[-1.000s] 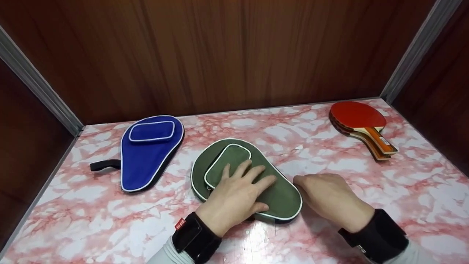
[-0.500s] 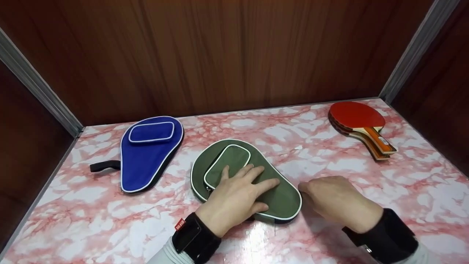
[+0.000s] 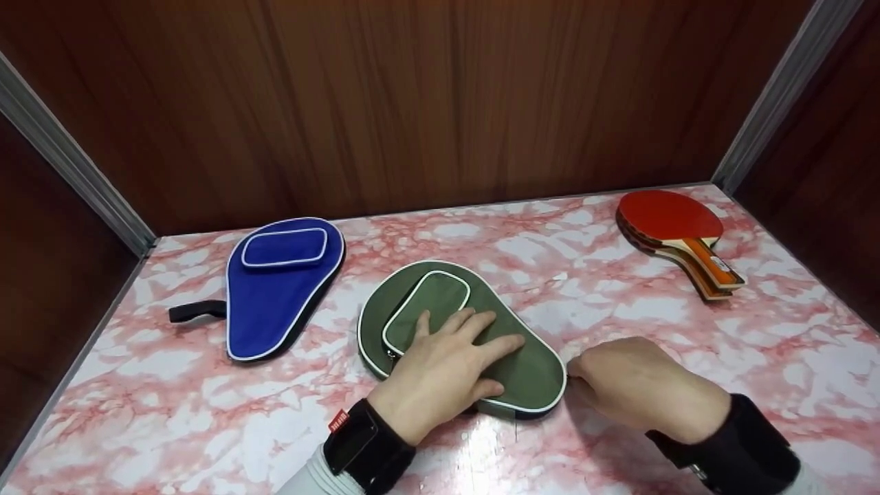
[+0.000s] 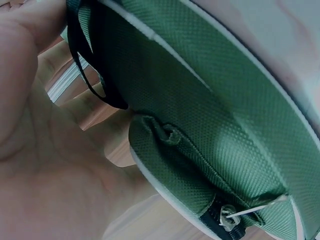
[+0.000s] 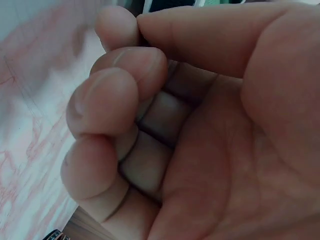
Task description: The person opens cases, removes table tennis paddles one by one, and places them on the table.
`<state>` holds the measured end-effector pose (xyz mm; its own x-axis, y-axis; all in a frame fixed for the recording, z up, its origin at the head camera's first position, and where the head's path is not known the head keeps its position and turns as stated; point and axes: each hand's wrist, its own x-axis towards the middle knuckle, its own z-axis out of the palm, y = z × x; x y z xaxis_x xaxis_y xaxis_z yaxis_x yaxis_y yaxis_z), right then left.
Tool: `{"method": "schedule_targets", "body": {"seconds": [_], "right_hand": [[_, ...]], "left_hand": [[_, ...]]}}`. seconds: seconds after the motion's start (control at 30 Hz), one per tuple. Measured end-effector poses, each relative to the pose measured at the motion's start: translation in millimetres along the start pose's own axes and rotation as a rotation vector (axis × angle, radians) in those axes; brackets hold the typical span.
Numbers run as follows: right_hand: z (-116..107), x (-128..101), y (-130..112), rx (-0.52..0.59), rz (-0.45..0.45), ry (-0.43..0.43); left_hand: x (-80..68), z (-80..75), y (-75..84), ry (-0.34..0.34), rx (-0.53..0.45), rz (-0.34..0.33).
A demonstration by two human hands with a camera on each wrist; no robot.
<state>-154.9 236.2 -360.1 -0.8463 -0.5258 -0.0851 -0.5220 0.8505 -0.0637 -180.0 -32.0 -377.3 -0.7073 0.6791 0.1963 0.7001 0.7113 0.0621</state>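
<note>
Pressing flat on the green case (image 3: pixel 467 330), the left hand (image 3: pixel 440 371) is lying with fingers straight across its pocket, pinning it near the middle of the counter (image 3: pixel 619 289). The right hand (image 3: pixel 639 388) is sitting at the case's 3 o'clock edge, fingers curled and thumb tip meeting forefinger, seemingly pinching something small there; whether that is the zipper pull I cannot tell, since the right wrist view is showing only a closed pinch (image 5: pixel 135 25). The risk lies in that thin hold: a small tab could be slipping out of the pinch, or a pull along the seam could be dragging the case sideways under the flat palm and bunching the fabric. The blue case (image 3: pixel 282 289) at 10 o'clock and the paddles (image 3: pixel 677 230) at 2 o'clock are lying well apart.
</note>
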Motion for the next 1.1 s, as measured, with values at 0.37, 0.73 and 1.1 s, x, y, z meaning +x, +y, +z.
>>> {"method": "schedule_targets", "body": {"seconds": [0.37, 0.73, 1.1], "right_hand": [[10.1, 11.2, 4.7, -0.054, 0.096, 0.119], [12.6, 10.8, 2.3, -0.056, 0.104, 0.090], [18.1, 1.0, -6.3, -0.010, 0.095, 0.015]], "left_hand": [[1.3, 8.5, 14.5, 0.043, 0.189, -0.140], [0.5, 8.7, 8.0, 0.107, 0.071, -0.082], [0.5, 7.5, 6.9, 0.091, 0.061, -0.085]]}}
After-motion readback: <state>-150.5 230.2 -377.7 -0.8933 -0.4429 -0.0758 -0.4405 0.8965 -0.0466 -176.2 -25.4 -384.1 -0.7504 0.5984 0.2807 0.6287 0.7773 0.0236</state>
